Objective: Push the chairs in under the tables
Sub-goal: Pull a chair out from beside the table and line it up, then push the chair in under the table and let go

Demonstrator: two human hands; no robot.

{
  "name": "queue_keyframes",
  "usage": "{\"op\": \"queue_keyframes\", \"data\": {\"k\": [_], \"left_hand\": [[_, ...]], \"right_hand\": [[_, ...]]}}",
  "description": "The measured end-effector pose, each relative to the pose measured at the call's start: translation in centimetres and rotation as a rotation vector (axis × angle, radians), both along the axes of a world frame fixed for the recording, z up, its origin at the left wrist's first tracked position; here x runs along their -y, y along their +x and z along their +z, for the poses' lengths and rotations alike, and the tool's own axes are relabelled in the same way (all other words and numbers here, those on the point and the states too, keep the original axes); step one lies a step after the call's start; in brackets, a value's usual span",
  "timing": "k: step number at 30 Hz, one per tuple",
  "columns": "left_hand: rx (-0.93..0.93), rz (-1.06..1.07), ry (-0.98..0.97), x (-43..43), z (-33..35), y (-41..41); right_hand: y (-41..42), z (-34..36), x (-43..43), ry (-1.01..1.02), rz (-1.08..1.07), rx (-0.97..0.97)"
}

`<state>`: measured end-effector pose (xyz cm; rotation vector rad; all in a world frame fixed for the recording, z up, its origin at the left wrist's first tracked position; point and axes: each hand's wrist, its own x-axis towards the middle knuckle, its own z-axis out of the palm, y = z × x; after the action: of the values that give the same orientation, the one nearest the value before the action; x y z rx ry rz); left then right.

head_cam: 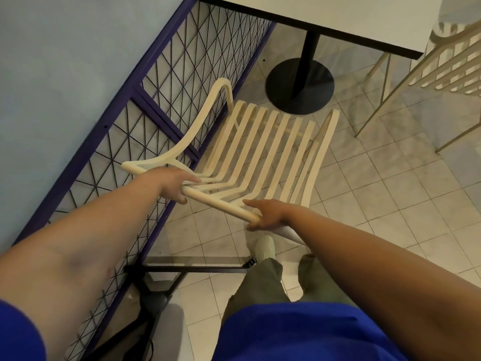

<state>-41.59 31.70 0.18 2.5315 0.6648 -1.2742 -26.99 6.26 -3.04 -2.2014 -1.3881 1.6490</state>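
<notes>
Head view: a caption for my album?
Left hand and right hand grip the cream slatted chair facing the white pedestal table.

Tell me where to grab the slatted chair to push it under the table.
Grip the top rail of the chair from behind, the side away from the table, hands spread apart as the left hand and right hand are. It is a round bar, easy to wrap, lying crosswise to the push, so the chair should track straight beside the fence.

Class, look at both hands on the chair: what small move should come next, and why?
Probably a short push forward: the left hand and right hand both grip the chair by its top rail, and its seat sits short of the table edge.
</notes>
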Motion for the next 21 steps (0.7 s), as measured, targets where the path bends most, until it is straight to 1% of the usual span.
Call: {"op": "queue_keyframes", "data": {"k": [3,6,11,16,18,20,21], "left_hand": [[-0.004,0.033,-0.041,0.7,0.9,1.0],[-0.002,0.018,-0.065,2.0,1.8,2.6],[0.042,0.02,-0.113,6.4,2.4,6.5],[0.077,0.067,-0.221,13.2,1.9,10.6],[0.09,0.029,-0.239,18.1,1.5,13.7],[0.118,0.029,-0.263,20.6,1.5,15.1],[0.121,0.021,-0.279,23.4,1.0,16.6]], "right_hand": [[0.8,0.7,0.3,0.026,0.003,0.005],[2.0,1.1,1.2,0.037,-0.024,0.015],[5.3,1.8,4.7,0.064,-0.096,0.041],[8.9,2.3,11.2,0.05,-0.204,0.088],[11.3,2.4,16.2,0.037,-0.29,0.089],[12.2,1.9,18.4,0.017,-0.332,0.086],[13.1,1.7,21.0,0.008,-0.372,0.088]]}}
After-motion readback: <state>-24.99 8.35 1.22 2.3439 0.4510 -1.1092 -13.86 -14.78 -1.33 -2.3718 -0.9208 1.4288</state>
